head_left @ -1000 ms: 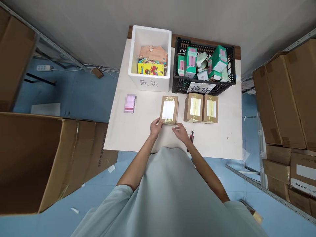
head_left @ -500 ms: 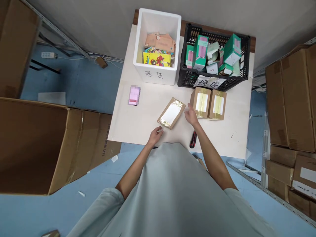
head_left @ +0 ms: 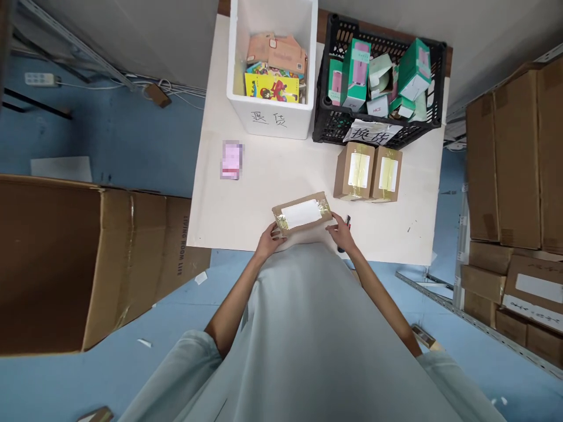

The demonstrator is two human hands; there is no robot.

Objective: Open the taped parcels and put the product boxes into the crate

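At far left, a large carton (head_left: 118, 269) gapes beside the table (head_left: 246, 199). A pixelated pink item (head_left: 231, 159) lies apart on the tabletop. Behind stands a white foam box (head_left: 272, 120), its walls keeping envelopes and a yellow booklet together, its handwritten front facing the person, probably for easy reading.

The left hand (head_left: 269, 241), fingers partly curled, has hold of the left end of a taped parcel (head_left: 302, 214), which sits at the table's near edge, label up. The right hand (head_left: 341, 232), similarly half-curled, holds its right end; gripping opposite ends likely steadies it. A dark, slim tool (head_left: 348, 222) lies partly hidden beside that hand.

Farther right, two taped boxes (head_left: 355, 171) stand side by side before a black crate (head_left: 329, 114), seemingly grouped to leave working room.
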